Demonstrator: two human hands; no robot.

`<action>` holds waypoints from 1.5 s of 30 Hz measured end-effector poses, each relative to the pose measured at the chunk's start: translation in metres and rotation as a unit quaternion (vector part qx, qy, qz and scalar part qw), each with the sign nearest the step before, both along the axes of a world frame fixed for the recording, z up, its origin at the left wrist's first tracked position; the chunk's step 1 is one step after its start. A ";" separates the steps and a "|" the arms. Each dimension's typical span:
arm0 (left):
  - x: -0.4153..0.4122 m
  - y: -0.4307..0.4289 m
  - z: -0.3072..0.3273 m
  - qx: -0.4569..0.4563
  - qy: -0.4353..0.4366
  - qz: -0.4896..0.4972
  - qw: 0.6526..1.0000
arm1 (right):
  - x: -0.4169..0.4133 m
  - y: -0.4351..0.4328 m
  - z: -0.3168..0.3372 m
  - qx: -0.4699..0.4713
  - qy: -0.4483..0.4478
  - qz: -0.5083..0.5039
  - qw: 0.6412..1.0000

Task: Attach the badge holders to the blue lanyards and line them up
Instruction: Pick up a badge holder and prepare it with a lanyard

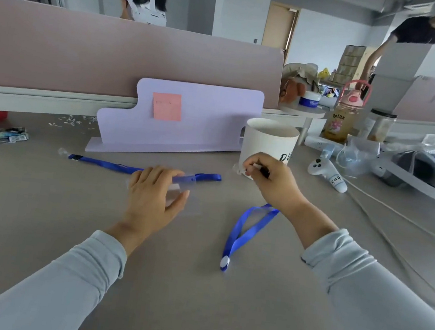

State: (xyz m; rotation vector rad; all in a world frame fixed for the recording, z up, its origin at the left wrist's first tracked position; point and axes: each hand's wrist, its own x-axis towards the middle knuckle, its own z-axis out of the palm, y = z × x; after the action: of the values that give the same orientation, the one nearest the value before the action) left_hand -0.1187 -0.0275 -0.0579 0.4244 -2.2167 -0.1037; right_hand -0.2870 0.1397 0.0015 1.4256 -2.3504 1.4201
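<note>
Your right hand (pixel 272 179) is just in front of the white paper cup (pixel 268 143). Its fingers are curled, and they pinch a small black clip (pixel 263 171). A tiny clear bit sticks out past your fingertips, but it is too blurry to tell what it is. The looped lanyard (pixel 240 233), which is blue, comes out from under that wrist. It runs down the table (pixel 40 211), away from the cup and toward you, and ends at a little white button (pixel 225 261). Your left hand (pixel 156 195) is well to the left of the cup, apart from your right hand. It lies on a clear badge holder (pixel 179 185). The fingers are almost straight on top of it and the thumb is at its near edge. The flat lanyard (pixel 101 163), also blue, lies under that hand and holder. One end stops just left of the cup, and the other end, with its dark clip, lies far to the left. Behind it, left of the cup, a purple board (pixel 202 124) stands with a pink note (pixel 167 106) stuck on it. To the right of the cup lies a white controller (pixel 327 174). Behind that stands a bottle (pixel 342 117) with a pink lid.
</note>
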 end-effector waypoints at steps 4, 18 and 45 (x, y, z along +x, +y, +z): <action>0.002 0.001 0.000 -0.002 -0.010 -0.002 1.000 | 0.014 0.013 -0.031 0.089 -0.051 0.044 0.994; 0.068 -0.051 0.010 -0.026 -0.001 0.092 0.995 | 0.056 -0.037 -0.030 0.217 0.000 0.065 0.974; 0.171 -0.148 0.003 0.024 0.015 0.343 0.939 | 0.159 -0.343 -0.075 0.273 0.134 0.114 0.946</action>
State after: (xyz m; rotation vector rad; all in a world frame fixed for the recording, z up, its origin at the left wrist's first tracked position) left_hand 0.0519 -0.1758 -0.0546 1.1849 -1.9202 0.2090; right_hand -0.1279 -0.2033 -0.0730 1.9200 -2.5649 0.5451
